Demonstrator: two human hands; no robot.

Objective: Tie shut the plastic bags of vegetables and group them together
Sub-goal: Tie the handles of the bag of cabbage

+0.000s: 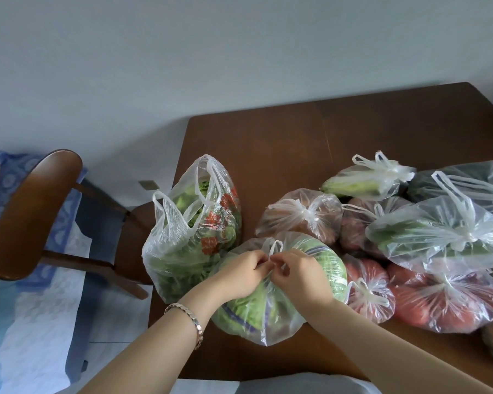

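Tying: both hands are pinching the looped white handles (275,247) of a clear plastic bag of green cabbage (268,314).
Left hand (241,275): fingers are curling, pinching a handle.
Right hand (299,275): fingers are curling, pinching a handle.
Bag: is sitting on the brown wooden table (282,143), touching an open clear bag of greens (188,231).

The table (268,143) is dark reddish-brown wood; the chair (32,211) at the left is a like brown; the wall (211,52) is pale grey-white; a cloth (9,177) at the far left is blue with a pale repeating pattern; the near bag (268,314) is clear, showing pale green crossed by purple stripes; the left bag (182,237) shows green with a red-orange print; the near right bag (444,302) shows red; the middle bag (296,214) shows brown; the far bag (362,186) shows light green; the bracelet (195,322) is silvery-pink.
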